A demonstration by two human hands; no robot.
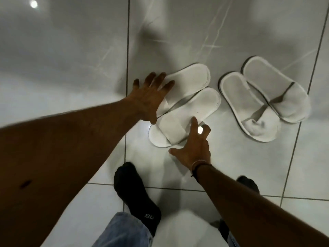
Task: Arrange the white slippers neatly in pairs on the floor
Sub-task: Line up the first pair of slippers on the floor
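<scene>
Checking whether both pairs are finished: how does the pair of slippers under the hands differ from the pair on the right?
The left pair has both hands on it, left hand and right hand; the right pair lies untouched. The left pair's heels point up and right, while the right pair's heels point up and left. The left pair looks brightly lit, the right pair shaded and greyer. Both are white open-toe slippers lying side by side on the tiled floor.

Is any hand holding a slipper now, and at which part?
Neither grips. The left hand lies flat on the far slipper; the right hand touches the near slipper beside its strap.
</scene>
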